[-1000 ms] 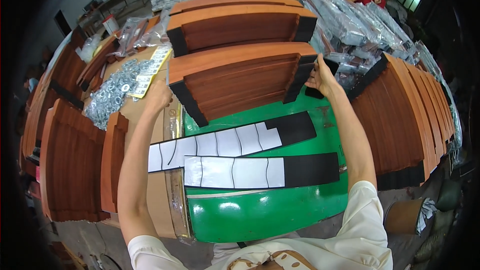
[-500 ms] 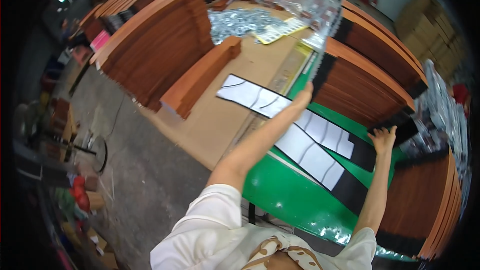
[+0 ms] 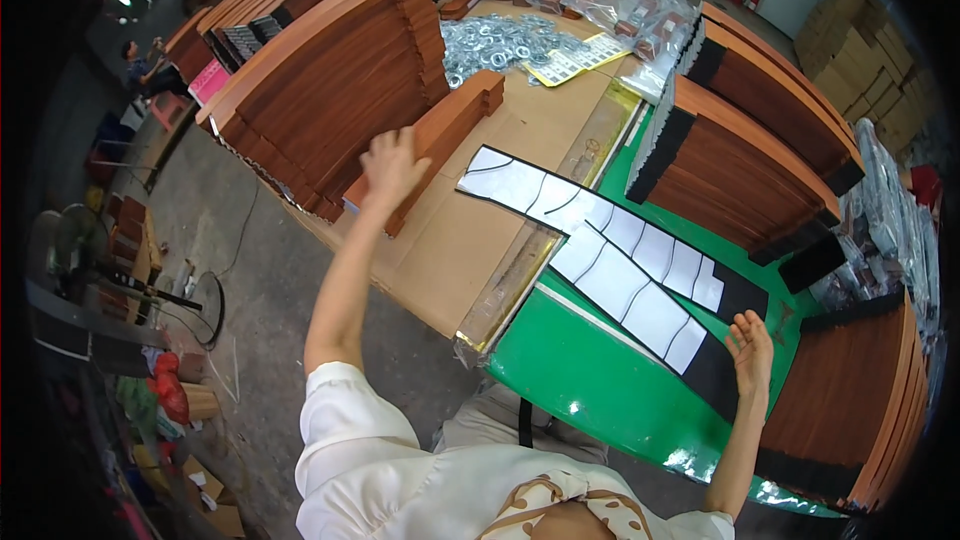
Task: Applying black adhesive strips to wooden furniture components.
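Observation:
My left hand (image 3: pixel 393 170) is over the low stack of wood-grain strips (image 3: pixel 455 125) on the left, its fingers spread at the top edge and gripping nothing that I can see. My right hand (image 3: pixel 750 345) is empty beside the black ends of two long strips, its fingers apart and raised. These flat strips, one upper (image 3: pixel 640 245) and one lower (image 3: pixel 625 290), have white faces crossed by dark curved lines. They overlap, lying across the cardboard and the green tabletop (image 3: pixel 570 380).
A tall stack of wood-grain panels (image 3: pixel 330 90) stands at left. More black-ended stacks (image 3: pixel 740 165) line the right side, with another (image 3: pixel 850 390) near my right arm. Metal rings (image 3: pixel 510 45) lie heaped at the back beside a yellow-edged sheet (image 3: pixel 575 62). A fan (image 3: pixel 205 310) stands on the floor.
My left hand has moved left from beside the right-hand stack to the low wood-grain stack. My right hand has left the black panel end and come down nearer to me.

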